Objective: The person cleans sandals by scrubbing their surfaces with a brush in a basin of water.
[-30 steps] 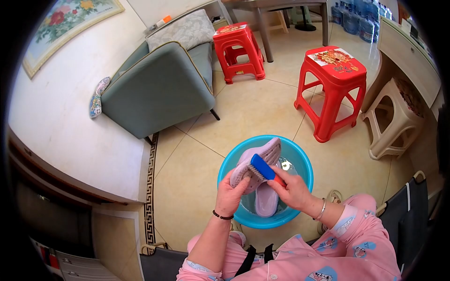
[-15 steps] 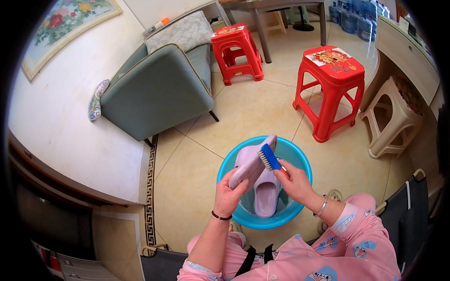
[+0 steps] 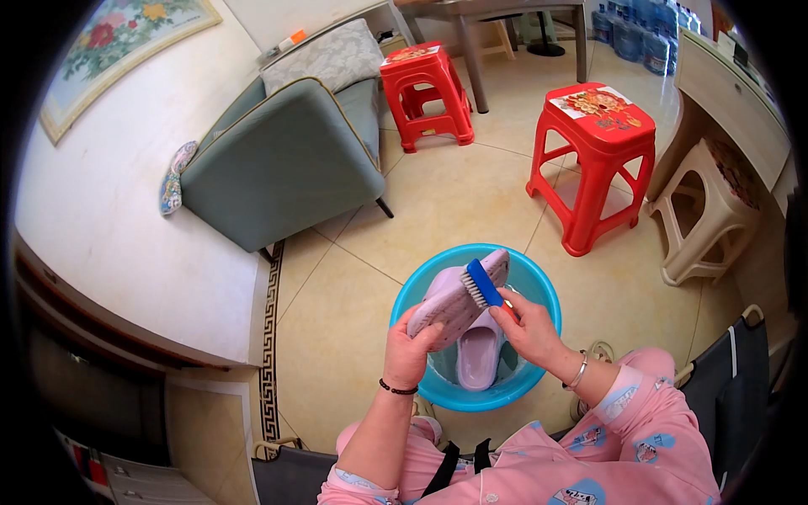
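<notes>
My left hand (image 3: 410, 349) grips the heel end of a light purple slipper (image 3: 446, 313), its sole turned up, above a blue basin (image 3: 549, 296). My right hand (image 3: 530, 330) holds the red handle of a brush (image 3: 484, 284) with a blue head. The brush's pale bristles face the sole, at its right half; whether they touch it I cannot tell. A second purple slipper (image 3: 478, 358) lies in the basin with its heel end towards me. Some water shows around it.
Two red stools (image 3: 596, 160) (image 3: 427, 97) stand beyond the basin, with a grey-green armchair (image 3: 282, 164) at the left. A beige stool (image 3: 707, 210) is under the desk (image 3: 732, 101) at the right. Several water bottles (image 3: 644, 38) stand at the back.
The slipper in my left hand has tilted, so more of its sole now shows. The brush has shifted slightly up from where it was a second ago, and its bristles have turned into view.
</notes>
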`<act>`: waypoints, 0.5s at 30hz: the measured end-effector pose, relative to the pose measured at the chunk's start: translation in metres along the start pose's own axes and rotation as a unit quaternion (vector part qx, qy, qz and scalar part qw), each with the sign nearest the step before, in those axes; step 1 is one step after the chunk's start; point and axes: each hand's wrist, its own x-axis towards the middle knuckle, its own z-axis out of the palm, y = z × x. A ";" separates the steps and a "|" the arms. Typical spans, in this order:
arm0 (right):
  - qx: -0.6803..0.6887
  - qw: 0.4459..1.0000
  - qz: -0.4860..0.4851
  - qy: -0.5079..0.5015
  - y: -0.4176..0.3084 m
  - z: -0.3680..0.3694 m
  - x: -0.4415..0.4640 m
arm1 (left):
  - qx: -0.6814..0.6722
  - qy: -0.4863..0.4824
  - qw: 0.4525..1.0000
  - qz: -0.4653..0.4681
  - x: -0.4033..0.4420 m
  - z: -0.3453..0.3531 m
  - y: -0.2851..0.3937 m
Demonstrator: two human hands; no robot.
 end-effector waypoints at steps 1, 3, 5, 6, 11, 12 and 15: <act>-0.003 1.000 0.012 0.002 -0.001 0.000 0.000 | -0.024 -0.005 1.000 -0.004 0.001 -0.001 -0.001; -0.006 1.000 0.024 0.004 0.001 0.002 0.000 | -0.076 -0.004 0.997 -0.005 0.003 -0.003 -0.003; -0.017 0.998 -0.034 0.047 0.014 0.006 0.001 | -0.127 -0.002 0.992 -0.005 0.006 -0.004 -0.004; -0.017 0.998 -0.034 0.048 0.018 0.008 0.000 | -0.181 0.000 0.983 -0.011 0.007 -0.005 -0.005; -0.158 0.983 -0.075 -0.047 0.013 0.011 -0.009 | -0.284 0.016 0.958 -0.024 0.012 -0.007 -0.007; -0.178 0.979 -0.069 -0.075 0.008 0.011 -0.011 | -0.286 0.022 0.957 -0.032 0.013 -0.009 -0.008; -0.156 0.980 -0.100 -0.068 0.010 0.014 -0.015 | -0.299 0.029 0.953 -0.045 0.014 -0.011 -0.011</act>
